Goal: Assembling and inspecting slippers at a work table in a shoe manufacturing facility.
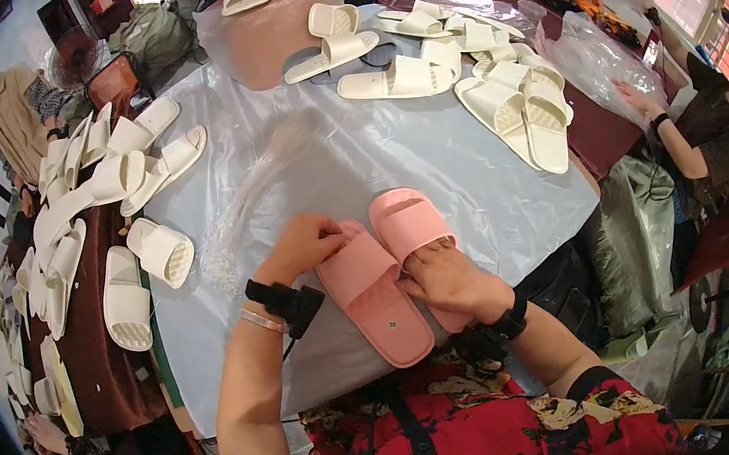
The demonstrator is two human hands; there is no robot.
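Two pink slippers lie side by side on the plastic-covered table in front of me, toes pointing away. My left hand [306,244] curls its fingers at the toe of the left pink slipper [372,304], whose footbed carries a small sticker at the heel. On the right pink slipper [409,219], my right hand [453,278] grips from above. Its fingertips reach in under the strap, and its thumb points toward the left slipper. The right slipper's heel is mostly covered by that hand. Dark bands sit on both my wrists.
Cream slippers [509,105] crowd the table's far right, and more cream slippers [125,170] lie at the left. One cream pair [126,298] is close to my left arm. Clear plastic sheeting [604,62] lies at the right. Another person [719,116] works there, and others are around the table.
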